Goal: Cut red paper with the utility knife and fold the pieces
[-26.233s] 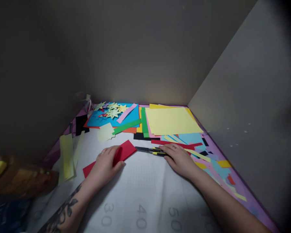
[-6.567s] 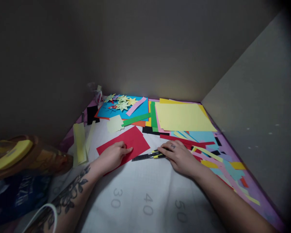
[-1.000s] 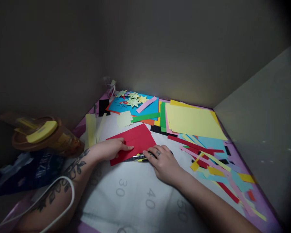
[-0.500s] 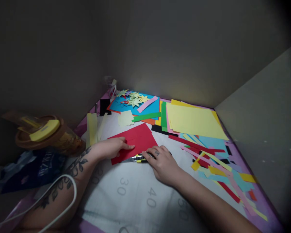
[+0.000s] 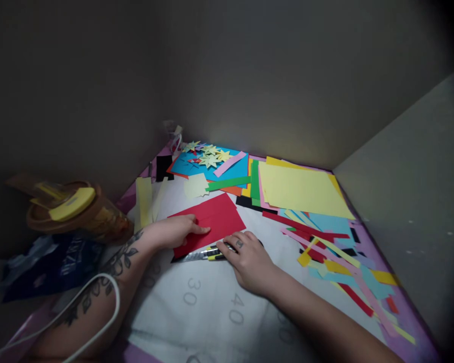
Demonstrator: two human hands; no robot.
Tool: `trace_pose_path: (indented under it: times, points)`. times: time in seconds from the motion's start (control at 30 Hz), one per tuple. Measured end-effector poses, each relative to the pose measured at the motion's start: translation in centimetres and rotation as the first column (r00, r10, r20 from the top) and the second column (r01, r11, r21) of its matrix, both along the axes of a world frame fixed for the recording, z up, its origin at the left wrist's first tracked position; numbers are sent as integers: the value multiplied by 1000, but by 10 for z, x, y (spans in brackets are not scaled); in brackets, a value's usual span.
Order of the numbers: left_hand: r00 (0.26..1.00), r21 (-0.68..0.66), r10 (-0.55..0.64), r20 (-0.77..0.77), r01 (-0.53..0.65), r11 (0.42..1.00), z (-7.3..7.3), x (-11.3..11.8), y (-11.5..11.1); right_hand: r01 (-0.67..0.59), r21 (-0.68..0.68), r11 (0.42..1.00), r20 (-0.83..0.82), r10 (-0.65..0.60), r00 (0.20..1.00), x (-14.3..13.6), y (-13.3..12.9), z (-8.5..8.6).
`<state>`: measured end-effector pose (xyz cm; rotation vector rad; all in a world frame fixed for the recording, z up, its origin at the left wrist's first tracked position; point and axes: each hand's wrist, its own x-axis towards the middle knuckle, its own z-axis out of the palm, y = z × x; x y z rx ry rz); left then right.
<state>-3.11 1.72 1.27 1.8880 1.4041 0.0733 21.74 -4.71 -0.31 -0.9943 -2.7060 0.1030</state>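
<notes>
Red paper [image 5: 221, 214] lies folded on the white sheet [image 5: 208, 322] printed with numbers. My left hand [image 5: 179, 231] presses on the paper's left part, thumb stretched out over it and the other fingers partly hidden. Along the paper's near edge lies a yellow and black box cutter [image 5: 214, 253], its blade out and pointing left. My right hand [image 5: 245, 257] is closed over the cutter's handle.
Cut paper stars [image 5: 210, 160] rest on blue paper at the back. Yellow sheets [image 5: 306, 189] are stacked at the back right, with coloured strips [image 5: 340, 267] scattered nearer. A brown pot [image 5: 109, 222] and a white cable [image 5: 115, 297] are at the left.
My right hand has shifted slightly left and nearer with the cutter. The blade now lies just off the near edge of the red paper. My left hand stays in place.
</notes>
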Motion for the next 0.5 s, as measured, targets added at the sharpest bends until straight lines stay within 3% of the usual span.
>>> trace_pose_path:
  times: [0.07, 0.2, 0.27, 0.37, 0.5]
  points:
    - [997, -33, -72, 12, 73, 997, 2, -2, 0, -10, -12, 1000, -12, 10, 1000, 0, -1, 0]
    - [963, -32, -269, -16, 269, 963, 9, -5, 3, -191, -80, 978, -55, 187, 981, 7, 1, 8]
    - [938, -11, -343, -54, 343, 939, 13, -3, 5, -223, -87, 971, -83, 216, 973, 19, 3, 12]
    - [925, 59, -373, -68, 377, 924, 18, 3, 8, -48, -51, 998, -134, 41, 990, 53, 9, 17]
    - [970, 302, -182, -160, 223, 927, 18, 15, 7, 330, -9, 944, -106, -329, 938, 125, 16, 15]
